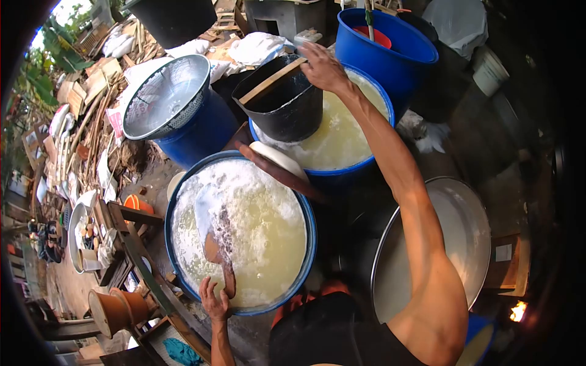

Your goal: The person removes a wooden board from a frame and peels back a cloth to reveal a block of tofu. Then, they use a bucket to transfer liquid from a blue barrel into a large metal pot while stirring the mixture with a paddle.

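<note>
Right grip [322, 68] holds bucket [287, 110] at barrel rim [342, 171]

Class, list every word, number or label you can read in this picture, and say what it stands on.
No text can be read.
The white label on the brown box at the right: too small and blurred.
Pink print on the white sack beside the grey mesh basket: blurred.

A mesh basket [165, 94] tops a blue drum [204, 131], well apart from a steel basin [467, 222].
</note>
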A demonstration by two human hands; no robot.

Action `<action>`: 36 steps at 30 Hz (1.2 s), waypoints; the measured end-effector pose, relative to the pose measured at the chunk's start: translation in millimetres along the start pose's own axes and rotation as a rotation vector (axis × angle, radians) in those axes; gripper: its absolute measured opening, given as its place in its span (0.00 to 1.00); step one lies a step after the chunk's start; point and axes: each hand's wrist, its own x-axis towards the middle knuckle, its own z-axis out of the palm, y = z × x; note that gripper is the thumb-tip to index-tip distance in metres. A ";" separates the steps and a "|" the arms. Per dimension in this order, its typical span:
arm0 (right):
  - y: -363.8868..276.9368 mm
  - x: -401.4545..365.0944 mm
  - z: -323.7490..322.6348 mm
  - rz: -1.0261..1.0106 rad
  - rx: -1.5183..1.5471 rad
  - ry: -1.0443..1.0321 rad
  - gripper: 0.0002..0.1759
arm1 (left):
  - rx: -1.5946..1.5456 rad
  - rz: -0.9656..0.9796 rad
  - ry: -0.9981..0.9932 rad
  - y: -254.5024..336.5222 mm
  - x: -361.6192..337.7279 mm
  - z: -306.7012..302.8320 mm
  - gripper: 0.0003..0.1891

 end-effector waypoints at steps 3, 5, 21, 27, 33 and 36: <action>-6.2 30.1 22.0 -0.005 0.299 -0.819 0.34 | 0.005 -0.002 -0.024 0.8 -1.0 -1.8 0.15; -4.5 23.9 37.4 -0.053 0.104 -0.841 0.38 | 0.009 -0.009 -0.023 -2.4 -0.7 -0.3 0.15; 8.4 -1.1 5.6 -0.336 -0.477 -0.454 0.25 | 0.005 -0.022 0.033 -5.5 -0.2 -7.6 0.15; -34.2 28.5 -100.6 -0.400 -0.657 -0.450 0.27 | 0.001 0.014 0.007 -0.3 -0.5 -11.6 0.19; -125.1 -8.2 -229.8 -0.263 -0.305 -0.315 0.28 | 0.174 0.083 -0.110 17.1 -1.6 -15.5 0.33; -148.9 -59.7 -243.4 -0.055 -0.347 -0.189 0.29 | 0.169 0.137 -0.193 8.3 -6.2 1.9 0.41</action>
